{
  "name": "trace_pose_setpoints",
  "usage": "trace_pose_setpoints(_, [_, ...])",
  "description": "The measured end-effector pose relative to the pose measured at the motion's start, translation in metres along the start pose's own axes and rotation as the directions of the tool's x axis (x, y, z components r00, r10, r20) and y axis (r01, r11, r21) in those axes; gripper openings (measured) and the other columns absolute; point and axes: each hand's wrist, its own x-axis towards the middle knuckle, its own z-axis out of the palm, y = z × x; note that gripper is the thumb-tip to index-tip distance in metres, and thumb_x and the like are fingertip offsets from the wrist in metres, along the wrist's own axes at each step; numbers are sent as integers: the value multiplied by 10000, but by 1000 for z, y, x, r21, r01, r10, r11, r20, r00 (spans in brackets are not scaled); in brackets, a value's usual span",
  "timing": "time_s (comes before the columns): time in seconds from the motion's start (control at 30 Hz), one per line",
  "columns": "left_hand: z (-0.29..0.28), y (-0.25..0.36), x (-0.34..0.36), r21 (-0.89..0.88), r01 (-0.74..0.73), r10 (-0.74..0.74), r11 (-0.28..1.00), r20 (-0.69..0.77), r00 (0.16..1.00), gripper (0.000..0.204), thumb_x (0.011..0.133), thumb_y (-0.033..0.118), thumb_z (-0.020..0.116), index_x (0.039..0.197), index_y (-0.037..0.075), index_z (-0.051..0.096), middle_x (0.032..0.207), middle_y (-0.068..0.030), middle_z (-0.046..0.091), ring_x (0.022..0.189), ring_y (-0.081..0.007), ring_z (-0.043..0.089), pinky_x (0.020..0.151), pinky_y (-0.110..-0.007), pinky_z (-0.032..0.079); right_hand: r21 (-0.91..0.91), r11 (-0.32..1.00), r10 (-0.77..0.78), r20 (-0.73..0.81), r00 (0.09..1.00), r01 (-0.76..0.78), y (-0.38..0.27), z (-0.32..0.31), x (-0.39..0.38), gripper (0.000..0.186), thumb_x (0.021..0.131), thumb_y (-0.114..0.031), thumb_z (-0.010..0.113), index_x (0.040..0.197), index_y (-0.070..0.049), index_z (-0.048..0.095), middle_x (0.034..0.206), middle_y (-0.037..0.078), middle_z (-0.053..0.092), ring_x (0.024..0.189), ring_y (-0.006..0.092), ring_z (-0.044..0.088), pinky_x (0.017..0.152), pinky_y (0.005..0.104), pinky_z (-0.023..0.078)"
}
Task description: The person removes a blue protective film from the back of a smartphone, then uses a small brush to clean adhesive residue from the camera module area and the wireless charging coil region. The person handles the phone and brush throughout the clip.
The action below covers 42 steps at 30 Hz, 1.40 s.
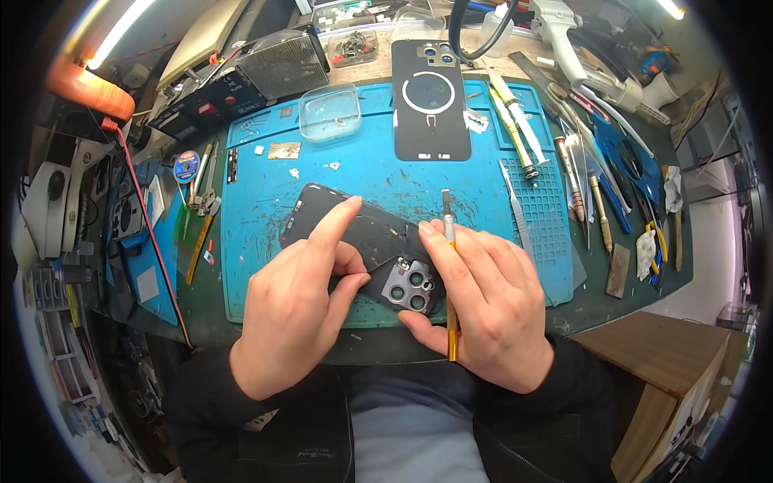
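Observation:
A dark smartphone lies slantwise on the blue mat, its back facing up. Three camera lenses in a silver-grey block sit at its near right end. My left hand is over the phone's near edge, index finger stretched out, thumb and another finger pinched beside a thin dark edge. What they pinch, if anything, I cannot make out. In my right hand is a brass-handled scraper, its flat blade pointing away from me. The fingers of that hand also rest against the phone's camera end.
A black phone back panel with a white ring lies at the mat's far side. Left of it stands a clear plastic box. Tweezers, screwdrivers and pliers line the right. A solder spool is at left, a wooden cabinet at lower right.

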Motion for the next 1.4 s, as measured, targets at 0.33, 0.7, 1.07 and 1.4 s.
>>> trace_pose_setpoints(0.33, [-5,0,3,-28,73,-72,997,52,996,742,850,-117,742,1529,22,480,894,-79,716,797,-187,717,774,-309,608,-12,1000,0,3,1000,0,0,0,0,737,826,-402,826,1391,27,629,1270,162,691,1121,326,665,963,428,527])
trace_pose_setpoints(0.7, [-5,-4,6,5,33,-33,999,54,998,725,865,-118,724,1532,22,479,906,-79,701,829,-200,714,761,-322,624,-19,1000,-8,-5,1000,8,1,1,0,721,838,-411,814,1376,35,636,1261,162,697,1106,329,671,948,427,529])
trace_pose_setpoints(1.07, [-1,-6,8,40,-20,20,999,-2,1000,694,852,-101,740,1500,9,517,883,-82,690,797,-229,701,710,-344,586,-22,1000,-12,1,1000,12,0,2,1,728,836,-412,820,1381,31,630,1278,158,696,1113,333,669,951,429,529])
trace_pose_setpoints(1.4, [0,-7,10,77,-68,69,995,-16,997,660,871,-129,717,1491,4,532,895,-98,673,787,-220,692,683,-341,588,-33,999,-6,7,1000,6,0,2,1,707,855,-414,793,1392,15,630,1256,157,689,1097,329,664,960,431,527])
